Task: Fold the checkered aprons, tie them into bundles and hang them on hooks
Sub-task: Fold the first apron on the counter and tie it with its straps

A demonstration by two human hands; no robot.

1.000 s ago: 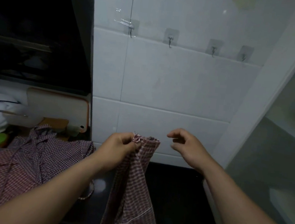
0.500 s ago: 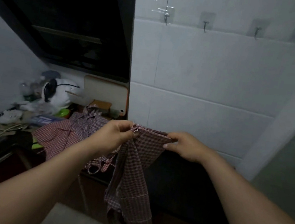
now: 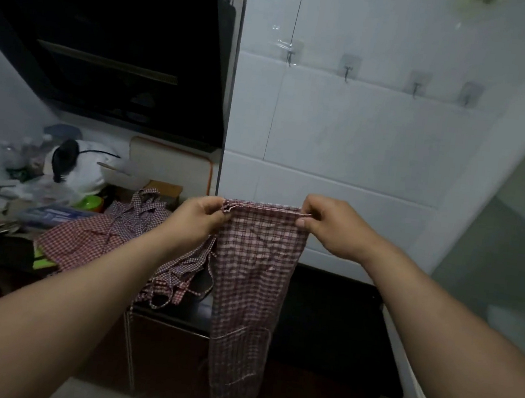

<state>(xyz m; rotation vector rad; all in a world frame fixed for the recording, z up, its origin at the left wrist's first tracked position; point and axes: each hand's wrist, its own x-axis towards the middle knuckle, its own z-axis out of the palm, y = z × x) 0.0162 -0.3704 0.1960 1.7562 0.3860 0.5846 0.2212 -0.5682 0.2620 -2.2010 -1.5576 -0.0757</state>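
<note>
Head view: the left hand (image 3: 198, 221) pinches one top corner of a checkered apron (image 3: 252, 279), fingers curled on the hem; the right hand (image 3: 333, 229) pinches the other corner, thumb underneath; the hem runs taut and level between them, and the cloth hangs down as a long narrow strip in front of the dark counter (image 3: 333, 308); a heap of aprons (image 3: 93, 238) lies on the counter to the left, straps trailing over the edge; four hooks (image 3: 347, 72) sit in a row on the white tiled wall above; a black range hood (image 3: 108, 50) fills the upper left.
</note>
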